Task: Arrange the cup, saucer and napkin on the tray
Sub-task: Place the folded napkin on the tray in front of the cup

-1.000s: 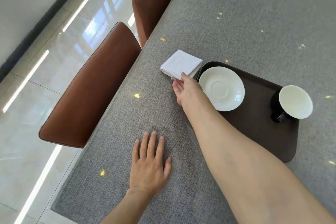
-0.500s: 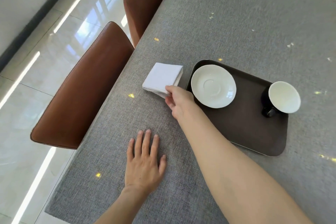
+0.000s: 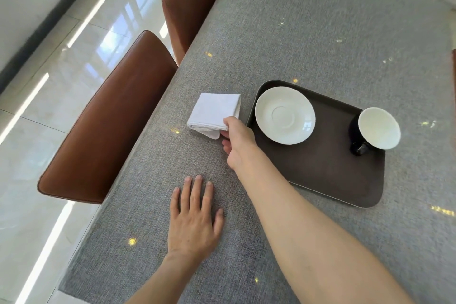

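Note:
A folded white napkin (image 3: 213, 112) lies on the grey tablecloth just left of the dark brown tray (image 3: 323, 168). My right hand (image 3: 238, 142) pinches the napkin's near right corner between thumb and fingers. On the tray's far left sits a white saucer (image 3: 285, 115). A cup (image 3: 375, 129), black outside and white inside, stands at the tray's far right with its handle toward me. My left hand (image 3: 195, 217) rests flat on the cloth near the front, fingers spread, holding nothing.
Two brown leather chairs (image 3: 108, 123) (image 3: 192, 2) are pushed against the table's left edge (image 3: 138, 145). Beyond them is glossy tiled floor. Grey tablecloth (image 3: 320, 32) stretches away behind the tray.
My right hand has dragged the napkin leftward, off the tray's rim and onto the tablecloth, and still pinches its corner. My left hand stays flat.

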